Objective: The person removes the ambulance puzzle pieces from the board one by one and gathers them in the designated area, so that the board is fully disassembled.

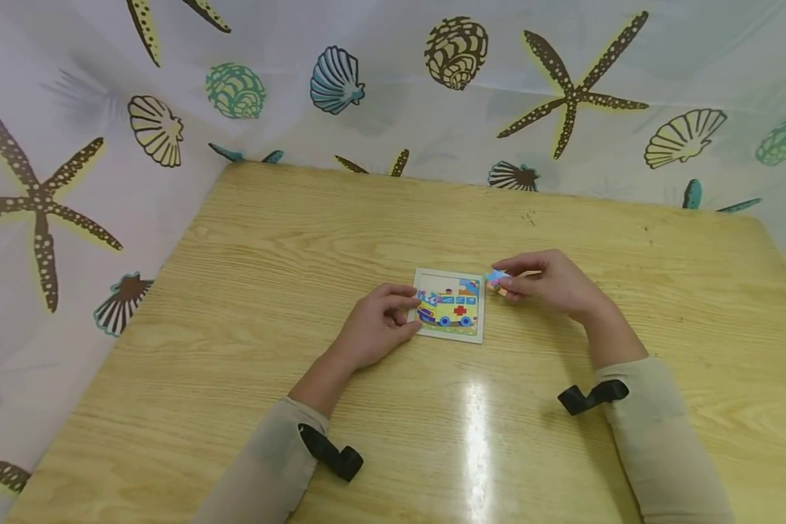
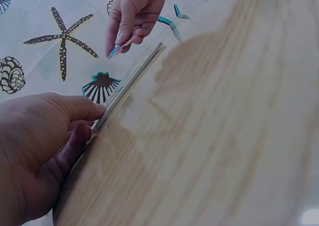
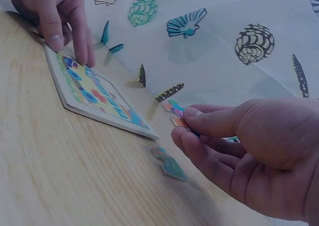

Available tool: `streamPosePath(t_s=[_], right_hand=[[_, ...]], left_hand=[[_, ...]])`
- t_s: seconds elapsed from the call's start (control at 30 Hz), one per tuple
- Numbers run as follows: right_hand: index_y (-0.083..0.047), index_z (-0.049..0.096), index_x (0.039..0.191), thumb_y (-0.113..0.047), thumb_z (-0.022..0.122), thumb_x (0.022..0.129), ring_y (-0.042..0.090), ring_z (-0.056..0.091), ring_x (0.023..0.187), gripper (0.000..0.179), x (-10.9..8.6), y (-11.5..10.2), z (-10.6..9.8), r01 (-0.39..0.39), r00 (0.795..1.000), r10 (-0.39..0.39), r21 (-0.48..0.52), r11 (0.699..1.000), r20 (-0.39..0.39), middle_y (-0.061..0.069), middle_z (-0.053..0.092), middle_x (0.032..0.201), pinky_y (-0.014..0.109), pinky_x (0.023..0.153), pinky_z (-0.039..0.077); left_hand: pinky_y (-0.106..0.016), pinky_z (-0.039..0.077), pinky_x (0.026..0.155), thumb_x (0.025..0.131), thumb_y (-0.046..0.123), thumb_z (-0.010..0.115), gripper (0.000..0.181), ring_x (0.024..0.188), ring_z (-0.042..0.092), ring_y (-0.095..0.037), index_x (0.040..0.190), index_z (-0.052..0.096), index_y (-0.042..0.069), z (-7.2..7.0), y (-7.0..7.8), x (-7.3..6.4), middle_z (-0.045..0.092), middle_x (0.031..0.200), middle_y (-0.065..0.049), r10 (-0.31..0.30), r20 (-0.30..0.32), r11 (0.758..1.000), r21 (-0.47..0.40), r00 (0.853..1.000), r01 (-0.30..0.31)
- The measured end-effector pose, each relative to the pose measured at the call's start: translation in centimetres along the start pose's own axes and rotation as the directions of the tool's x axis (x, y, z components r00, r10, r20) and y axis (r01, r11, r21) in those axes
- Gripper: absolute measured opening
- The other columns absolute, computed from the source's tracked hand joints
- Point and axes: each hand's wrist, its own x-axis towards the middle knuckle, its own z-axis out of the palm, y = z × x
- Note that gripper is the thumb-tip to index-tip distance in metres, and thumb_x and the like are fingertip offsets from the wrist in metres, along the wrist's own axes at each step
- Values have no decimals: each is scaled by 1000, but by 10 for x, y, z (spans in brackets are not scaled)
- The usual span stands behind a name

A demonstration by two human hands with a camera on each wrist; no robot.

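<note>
A square picture puzzle (image 1: 447, 336) in a pale frame lies flat on the table, showing a yellow ambulance with a red cross. Its upper left part is bare backing. My left hand (image 1: 380, 324) rests at its left side, fingertips over the picture and thumb by the lower left edge. Just off the upper right corner, my right hand (image 1: 553, 284) pinches a small multicoloured puzzle piece (image 1: 496, 279) between thumb and fingers. In the right wrist view the piece (image 3: 175, 117) is tilted, held above the tabletop, with a blurred mirror-like patch beneath it.
The glossy wooden table (image 1: 268, 255) carries a bright glare streak near its front. A white curtain (image 1: 393, 109) printed with shells and starfish hangs along the back and left edges. Black straps with camera mounts (image 1: 592, 397) sit on both sleeves.
</note>
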Motion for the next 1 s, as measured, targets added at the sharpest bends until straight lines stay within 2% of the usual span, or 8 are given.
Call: streamPosePath(t_s=[0.23, 0.5, 0.77, 1.0], right_hand=[[0, 61, 134, -11, 63, 99, 9, 70, 86, 38, -8, 6, -18, -15, 1000, 15, 22, 1000, -12, 22, 58, 124, 27, 82, 59], [1, 62, 132, -15, 64, 99, 7, 69, 85, 37, -15, 13, -36, -36, 999, 35, -25, 999, -31, 21, 61, 122, 27, 81, 59], [0, 66, 126, -17, 64, 99, 4, 67, 86, 33, -18, 16, -42, -102, 994, 99, -102, 990, -42, 19, 61, 125, 22, 77, 58], [2, 68, 123, -15, 64, 98, 6, 67, 82, 30, -19, 17, -42, -126, 991, 119, -149, 981, -54, 19, 67, 116, 21, 73, 57]], left_hand=[[-20, 50, 73, 88, 13, 76, 34, 86, 59, -14, 120, 71, 2, 0, 1, 0, 59, 137, -7, -10, 0, 1000, -5, 1000, 10], [-20, 50, 73, 89, 13, 75, 33, 87, 60, -14, 120, 71, 3, 1, 2, 0, 59, 137, -6, -17, -1, 1000, -2, 1000, 17], [-20, 49, 72, 89, 13, 76, 33, 86, 59, -15, 120, 71, 2, 1, 3, 1, 59, 137, -6, -20, -3, 1000, -7, 1000, 20], [-19, 50, 71, 89, 13, 76, 33, 85, 59, -13, 120, 71, 2, 1, 4, 0, 59, 136, -5, -26, -1, 1000, -10, 1000, 26]])
